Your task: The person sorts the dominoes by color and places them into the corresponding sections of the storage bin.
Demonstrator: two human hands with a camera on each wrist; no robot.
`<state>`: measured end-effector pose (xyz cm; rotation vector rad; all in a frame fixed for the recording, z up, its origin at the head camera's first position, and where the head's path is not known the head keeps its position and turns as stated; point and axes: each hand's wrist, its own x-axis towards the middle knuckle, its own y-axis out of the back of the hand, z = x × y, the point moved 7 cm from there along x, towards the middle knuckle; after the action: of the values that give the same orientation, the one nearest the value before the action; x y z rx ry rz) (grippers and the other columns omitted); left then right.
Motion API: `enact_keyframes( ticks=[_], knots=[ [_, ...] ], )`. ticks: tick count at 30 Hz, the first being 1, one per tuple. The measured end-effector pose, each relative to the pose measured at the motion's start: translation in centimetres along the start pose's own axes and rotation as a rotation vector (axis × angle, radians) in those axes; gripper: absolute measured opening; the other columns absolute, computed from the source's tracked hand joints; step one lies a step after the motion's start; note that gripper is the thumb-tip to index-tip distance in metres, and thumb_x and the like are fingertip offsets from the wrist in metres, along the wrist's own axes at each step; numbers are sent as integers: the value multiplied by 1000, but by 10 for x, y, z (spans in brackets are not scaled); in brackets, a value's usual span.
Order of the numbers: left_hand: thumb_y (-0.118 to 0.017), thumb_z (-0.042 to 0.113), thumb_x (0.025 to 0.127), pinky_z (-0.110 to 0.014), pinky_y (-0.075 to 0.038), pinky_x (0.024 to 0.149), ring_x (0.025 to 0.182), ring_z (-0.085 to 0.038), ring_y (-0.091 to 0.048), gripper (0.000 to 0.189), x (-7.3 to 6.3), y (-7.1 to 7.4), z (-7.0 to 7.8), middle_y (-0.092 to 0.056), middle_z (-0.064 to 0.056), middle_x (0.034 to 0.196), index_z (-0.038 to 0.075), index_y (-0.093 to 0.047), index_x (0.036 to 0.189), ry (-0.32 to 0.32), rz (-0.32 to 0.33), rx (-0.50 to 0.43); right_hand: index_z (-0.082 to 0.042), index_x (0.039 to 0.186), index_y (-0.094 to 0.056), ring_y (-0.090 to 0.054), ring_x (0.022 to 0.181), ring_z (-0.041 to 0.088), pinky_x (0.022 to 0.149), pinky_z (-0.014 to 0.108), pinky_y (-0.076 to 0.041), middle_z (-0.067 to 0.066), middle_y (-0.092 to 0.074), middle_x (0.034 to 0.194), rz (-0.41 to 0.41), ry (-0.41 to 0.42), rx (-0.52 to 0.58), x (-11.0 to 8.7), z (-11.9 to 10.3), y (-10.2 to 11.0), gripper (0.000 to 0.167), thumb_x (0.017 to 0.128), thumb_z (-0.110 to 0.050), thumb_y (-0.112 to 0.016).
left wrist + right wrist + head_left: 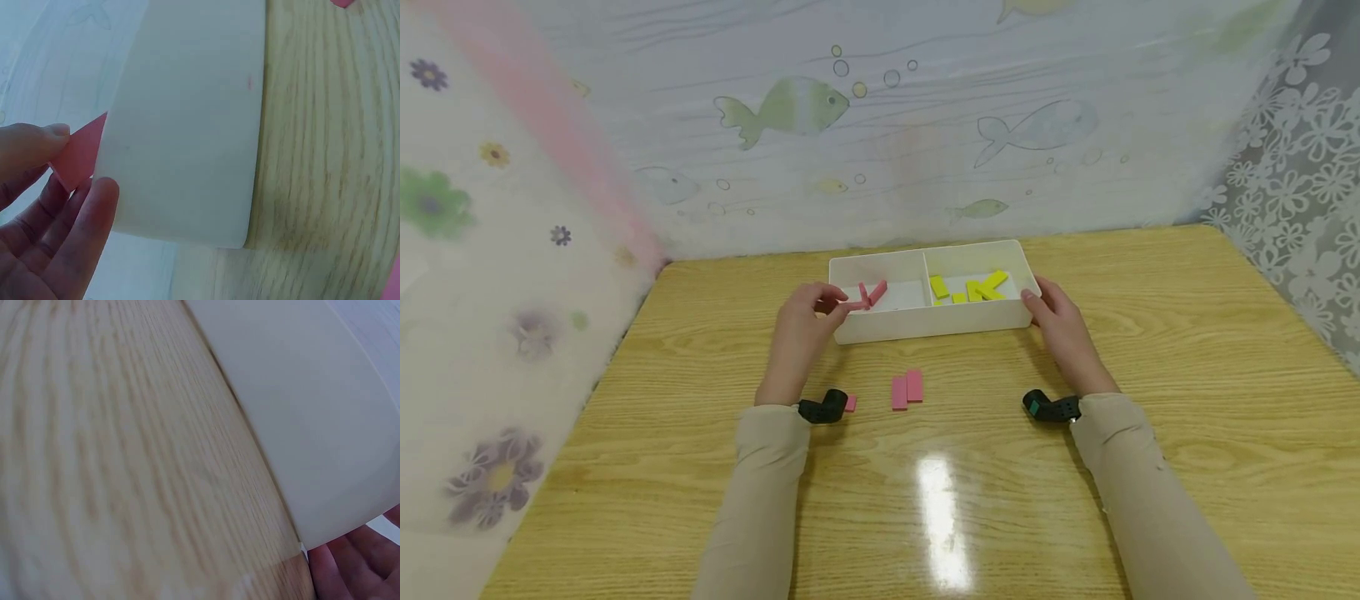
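Observation:
A white two-compartment box (pixel 932 323) stands on the wooden table. Over its left compartment, my left hand (pixel 805 325) pinches a pink block (pixel 81 153) between thumb and fingers, right at the near rim. Other pink blocks (pixel 877 292) lie inside that compartment. Several yellow blocks (pixel 939 287) lie in the right compartment. My right hand (pixel 1062 329) grips the box's right end, thumb at the rim and fingers around the outside; in the right wrist view its fingers (pixel 356 562) show by the box's lower corner.
Two pink blocks (pixel 907 390) lie side by side on the table (pixel 985 500) in front of the box. Another pink block (pixel 851 403) sits beside the left wrist camera (pixel 823 407). Behind the box rises a wall covering (pixel 910 183) with fish drawings.

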<state>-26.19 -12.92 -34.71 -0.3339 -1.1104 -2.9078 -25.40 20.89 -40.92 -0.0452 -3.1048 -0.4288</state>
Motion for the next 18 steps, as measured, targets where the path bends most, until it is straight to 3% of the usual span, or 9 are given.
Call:
enact_keyframes(
  ticks=[5, 18],
  knots=[
    [-63, 25, 84, -29, -43, 69, 82, -16, -49, 15, -1, -4, 6, -51, -1, 88, 13, -62, 93, -72, -3, 94, -15, 141, -24, -34, 123, 20, 97, 42, -33, 6, -32, 139, 0, -2, -2, 0, 1, 0, 68, 88, -53, -41],
    [-64, 24, 83, -29, -44, 70, 81, -15, -48, 15, -2, -9, 8, -50, 0, 89, 14, -62, 94, -97, -72, 116, -14, 141, -24, -34, 123, 21, 98, 43, -32, 7, -32, 139, -5, -3, -7, 1, 1, 0, 66, 89, -52, -40]
  ],
)
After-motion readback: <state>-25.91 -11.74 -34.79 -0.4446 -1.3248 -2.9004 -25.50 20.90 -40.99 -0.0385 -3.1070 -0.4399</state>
